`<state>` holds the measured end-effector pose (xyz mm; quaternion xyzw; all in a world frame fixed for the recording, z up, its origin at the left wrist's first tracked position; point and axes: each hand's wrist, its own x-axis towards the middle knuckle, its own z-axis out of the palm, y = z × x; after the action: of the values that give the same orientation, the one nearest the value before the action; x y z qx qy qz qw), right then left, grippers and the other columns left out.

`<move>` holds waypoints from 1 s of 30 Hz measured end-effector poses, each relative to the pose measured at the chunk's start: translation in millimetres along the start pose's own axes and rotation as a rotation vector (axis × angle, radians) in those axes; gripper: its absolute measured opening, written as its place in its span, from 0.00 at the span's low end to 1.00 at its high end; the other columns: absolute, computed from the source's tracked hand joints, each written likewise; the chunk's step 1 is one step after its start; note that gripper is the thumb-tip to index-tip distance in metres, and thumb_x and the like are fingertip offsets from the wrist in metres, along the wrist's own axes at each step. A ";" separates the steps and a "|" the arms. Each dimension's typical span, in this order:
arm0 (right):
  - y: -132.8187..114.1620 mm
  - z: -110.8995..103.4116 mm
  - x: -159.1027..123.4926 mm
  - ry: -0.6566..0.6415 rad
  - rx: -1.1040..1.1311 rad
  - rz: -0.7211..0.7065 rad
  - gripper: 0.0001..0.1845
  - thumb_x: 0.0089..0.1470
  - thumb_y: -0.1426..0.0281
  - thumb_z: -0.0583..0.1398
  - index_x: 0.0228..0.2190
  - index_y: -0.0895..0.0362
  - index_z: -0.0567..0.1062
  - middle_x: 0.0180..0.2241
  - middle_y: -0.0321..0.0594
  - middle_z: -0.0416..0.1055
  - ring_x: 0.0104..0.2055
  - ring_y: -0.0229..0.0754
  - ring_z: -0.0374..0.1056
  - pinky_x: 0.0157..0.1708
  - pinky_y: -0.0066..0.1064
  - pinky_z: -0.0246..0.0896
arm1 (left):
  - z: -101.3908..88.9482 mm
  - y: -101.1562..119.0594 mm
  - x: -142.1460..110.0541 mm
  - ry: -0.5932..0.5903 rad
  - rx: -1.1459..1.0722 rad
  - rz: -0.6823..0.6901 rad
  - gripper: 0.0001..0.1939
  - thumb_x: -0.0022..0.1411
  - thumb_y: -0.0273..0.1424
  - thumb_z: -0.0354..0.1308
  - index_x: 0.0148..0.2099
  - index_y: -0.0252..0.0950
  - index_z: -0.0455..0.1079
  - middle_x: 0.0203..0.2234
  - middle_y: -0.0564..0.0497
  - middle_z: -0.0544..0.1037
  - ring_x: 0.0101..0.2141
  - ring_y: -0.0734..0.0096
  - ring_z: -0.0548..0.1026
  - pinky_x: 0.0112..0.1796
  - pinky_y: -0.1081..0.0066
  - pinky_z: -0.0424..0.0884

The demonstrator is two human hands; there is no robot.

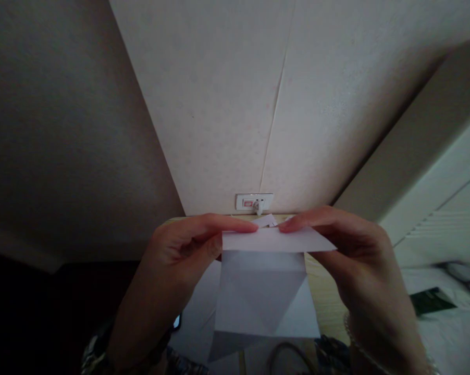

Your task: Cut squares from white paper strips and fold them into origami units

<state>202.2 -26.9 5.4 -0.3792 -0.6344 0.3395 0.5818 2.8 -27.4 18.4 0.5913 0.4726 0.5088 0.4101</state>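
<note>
A white sheet of paper (264,297) hangs between my hands, with its top part folded over toward me into a flat band. Crease lines cross its lower part. My left hand (184,255) pinches the band's upper left, index finger along the fold and thumb at the left edge. My right hand (356,255) is closed on the band's upper right, its index fingertip on the fold and its thumb behind the paper. A small paper corner pokes up between the two index fingertips.
A wall socket (254,201) with a white plug sits low on the wall ahead. Under the paper is a pale wooden tabletop (324,291) with more white paper (199,302) on it. A phone (177,322) shows partly at lower left. A dark green packet (432,301) lies at right.
</note>
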 end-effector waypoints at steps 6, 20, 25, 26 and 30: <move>-2.9 3.6 -2.9 0.007 -0.077 -0.080 0.18 0.58 0.81 0.64 0.34 0.43 0.85 0.34 0.27 0.84 0.38 0.38 0.80 0.37 0.25 0.74 | 1.2 -4.3 -2.5 -0.005 -0.168 -0.061 0.07 0.65 0.36 0.62 0.41 0.47 0.83 0.21 0.57 0.81 0.21 0.72 0.75 0.21 0.78 0.69; 1.8 -5.3 -2.0 -0.123 -0.210 -0.250 0.21 0.62 0.83 0.58 0.37 0.45 0.83 0.43 0.24 0.83 0.48 0.36 0.78 0.47 0.25 0.70 | 2.2 -1.2 2.0 -0.218 -0.200 -0.155 0.07 0.62 0.29 0.67 0.39 0.47 0.84 0.33 0.57 0.87 0.39 0.73 0.83 0.35 0.83 0.74; -2.2 -0.6 -3.5 -0.090 -0.184 -0.171 0.19 0.63 0.81 0.59 0.39 0.45 0.82 0.42 0.28 0.83 0.46 0.40 0.78 0.46 0.29 0.72 | 4.8 -4.6 2.0 -0.170 -0.213 -0.119 0.06 0.57 0.26 0.69 0.35 0.44 0.83 0.34 0.56 0.88 0.36 0.73 0.84 0.36 0.81 0.77; -2.8 -0.2 -3.3 -0.074 -0.193 -0.163 0.18 0.63 0.80 0.59 0.41 0.45 0.81 0.42 0.29 0.83 0.45 0.40 0.78 0.44 0.29 0.72 | 4.7 -6.0 2.1 -0.141 -0.172 -0.097 0.06 0.57 0.26 0.69 0.35 0.44 0.83 0.34 0.56 0.88 0.35 0.73 0.84 0.36 0.81 0.77; -3.7 -1.5 -1.0 -0.017 -0.259 -0.166 0.13 0.67 0.74 0.57 0.42 0.47 0.80 0.41 0.34 0.83 0.42 0.41 0.78 0.39 0.30 0.73 | 3.6 -9.2 2.7 -0.093 0.006 -0.050 0.05 0.59 0.29 0.67 0.37 0.43 0.83 0.37 0.56 0.88 0.33 0.73 0.83 0.35 0.80 0.77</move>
<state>203.4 -29.6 8.3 -0.3944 -0.7071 0.2086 0.5486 5.2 -22.7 9.6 0.6036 0.4689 0.4690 0.4426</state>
